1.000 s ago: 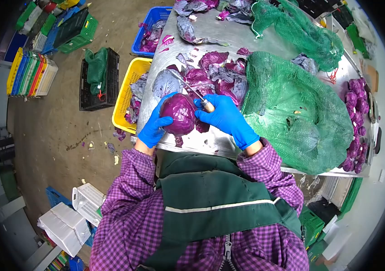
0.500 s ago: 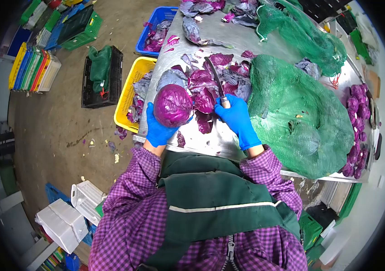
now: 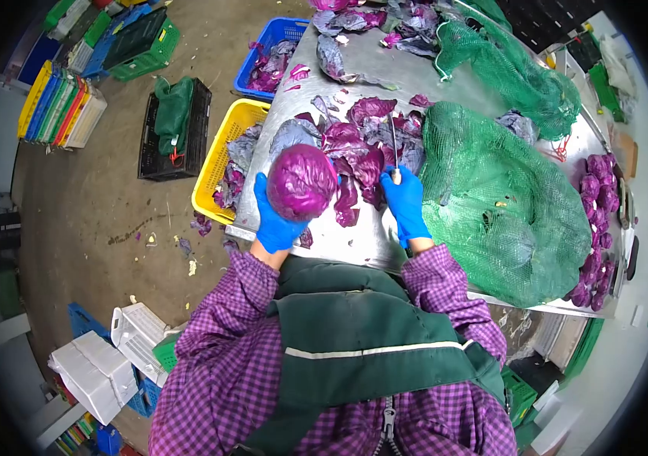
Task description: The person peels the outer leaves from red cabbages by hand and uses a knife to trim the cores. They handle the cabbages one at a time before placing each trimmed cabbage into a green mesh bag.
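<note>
A round purple cabbage (image 3: 301, 182) rests in my left hand (image 3: 277, 226), which wears a blue glove and cups it from below and the left. My right hand (image 3: 406, 202), also blue-gloved, is wrapped round the light handle of a knife (image 3: 394, 144), whose blade points away from me. Loose purple leaves (image 3: 345, 140) lie on the metal table (image 3: 369, 242) beyond and between my hands. Just right of my right hand is a green mesh sack (image 3: 502, 201) with something inside.
Left of the table stand a yellow crate (image 3: 206, 186) and a blue crate (image 3: 272, 32), both holding leaves. Purple cabbages (image 3: 596, 220) line the table's right end. Another green net (image 3: 506, 72) lies at the back. A black crate (image 3: 198, 129) sits on the floor.
My left hand and the cabbage have shifted slightly right. My right hand has also moved a little right, and the knife blade has swung from leaning left to nearly straight ahead.
</note>
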### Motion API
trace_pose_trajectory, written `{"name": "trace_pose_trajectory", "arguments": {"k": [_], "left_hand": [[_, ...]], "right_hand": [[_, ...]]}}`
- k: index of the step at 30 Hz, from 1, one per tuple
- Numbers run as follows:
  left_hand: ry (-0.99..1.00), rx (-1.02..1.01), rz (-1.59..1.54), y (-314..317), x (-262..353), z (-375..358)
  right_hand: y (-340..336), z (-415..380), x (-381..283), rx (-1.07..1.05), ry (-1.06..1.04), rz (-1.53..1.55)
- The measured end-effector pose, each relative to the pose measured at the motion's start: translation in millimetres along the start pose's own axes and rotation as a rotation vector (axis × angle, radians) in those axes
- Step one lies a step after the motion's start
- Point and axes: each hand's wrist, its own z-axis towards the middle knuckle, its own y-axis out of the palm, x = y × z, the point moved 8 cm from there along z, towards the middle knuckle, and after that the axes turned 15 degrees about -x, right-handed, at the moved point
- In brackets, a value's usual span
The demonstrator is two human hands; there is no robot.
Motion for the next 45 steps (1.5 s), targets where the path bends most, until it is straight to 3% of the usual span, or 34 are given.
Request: {"name": "trace_pose_trajectory", "arguments": {"k": [4,6,8,10,12,16,18,19,23,26,33,38,41,45], "left_hand": [[0.069,0.051,0.267,18,14,-4],[0.003,0.068,0.445,9,10,-4],[-0.017,0.070,0.527,6,17,-7],[0.089,-0.175,1.100,55,33,0],[0.016,-0.165,1.033,56,29,-2],[0.010,-0.052,0.846,20,28,-9],[0.035,0.086,0.352,-12,22,-15],[0.079,0.102,0.292,-17,21,-16],[0.092,0.067,0.379,-20,19,-14],[0.094,0.079,0.440,-16,16,-11],[0.131,0.076,0.532,-12,12,-7],[0.146,0.056,0.561,-12,12,-13],[0.165,0.058,0.614,-11,11,-13],[0.133,0.117,0.520,-17,3,-21]], "right_hand": [[53,-42,-70,-0.578,0.157,0.966],[69,-54,-78,-0.705,0.129,0.966],[55,-54,-83,-0.570,0.102,0.886],[34,-48,-91,-0.412,-0.080,0.704],[33,-53,-95,-0.398,-0.083,0.678],[39,-57,-102,-0.371,-0.299,0.440],[28,-65,-118,-0.127,-0.476,-0.049],[32,-64,-113,-0.220,-0.357,-0.133],[40,-63,-108,-0.211,-0.279,-0.306],[38,-62,-114,-0.150,-0.359,-0.291],[48,-48,-94,-0.198,-0.261,-0.290],[47,-47,-75,-0.065,-0.412,-0.303],[48,-42,-66,-0.105,-0.291,-0.209],[51,-41,-55,-0.110,-0.318,-0.235]]}}
